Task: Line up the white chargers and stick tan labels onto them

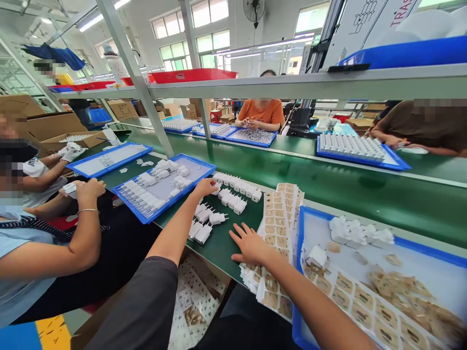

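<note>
Fingers (209, 184) beside chargers (239, 205), panel (377, 29) lettered "TRAS"

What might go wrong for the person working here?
The left hand is right beside the rows of white plugs and might knock some askew. The right arm crosses the brown-and-white sheets near the front edge of the green bench, so a careless sweep could drag some off.

Blue trays (197, 168) on near side: three. White plug adapters (203, 234): dozens. Label sheets (274, 219): several. Wall fan (254, 8): one.
</note>
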A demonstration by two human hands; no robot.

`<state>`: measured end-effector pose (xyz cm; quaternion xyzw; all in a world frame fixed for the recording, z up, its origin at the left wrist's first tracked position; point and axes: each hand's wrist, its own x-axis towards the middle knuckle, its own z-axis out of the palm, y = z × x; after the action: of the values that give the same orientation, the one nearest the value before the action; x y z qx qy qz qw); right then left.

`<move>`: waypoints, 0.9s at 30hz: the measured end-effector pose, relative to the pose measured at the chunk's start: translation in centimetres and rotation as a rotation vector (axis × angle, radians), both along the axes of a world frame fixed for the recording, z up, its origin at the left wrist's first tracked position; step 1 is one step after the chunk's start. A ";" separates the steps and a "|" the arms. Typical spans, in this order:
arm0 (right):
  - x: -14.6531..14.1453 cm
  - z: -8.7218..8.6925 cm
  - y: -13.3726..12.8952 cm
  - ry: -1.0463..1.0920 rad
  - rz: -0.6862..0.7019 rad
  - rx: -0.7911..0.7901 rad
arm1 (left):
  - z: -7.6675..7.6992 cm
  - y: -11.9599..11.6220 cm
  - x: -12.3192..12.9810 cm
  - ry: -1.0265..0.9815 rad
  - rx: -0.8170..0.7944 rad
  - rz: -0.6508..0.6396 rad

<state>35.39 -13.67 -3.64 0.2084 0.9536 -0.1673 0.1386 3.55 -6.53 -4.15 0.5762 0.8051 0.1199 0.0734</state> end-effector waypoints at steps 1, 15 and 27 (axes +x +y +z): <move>0.1 0.0 0.0 0.001 -0.001 0.003 | 0.0 0.1 0.2 0.005 0.000 -0.005; 0.3 0.0 0.1 -0.002 0.001 -0.001 | 0.2 0.0 0.5 0.069 -0.023 -0.061; 0.0 -0.1 0.2 -0.025 0.010 -0.002 | -0.6 0.5 1.3 0.102 -0.022 -0.007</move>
<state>35.43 -13.50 -3.72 0.2055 0.9528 -0.1647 0.1513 4.81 -6.07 -4.74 0.5836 0.8070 0.0813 0.0390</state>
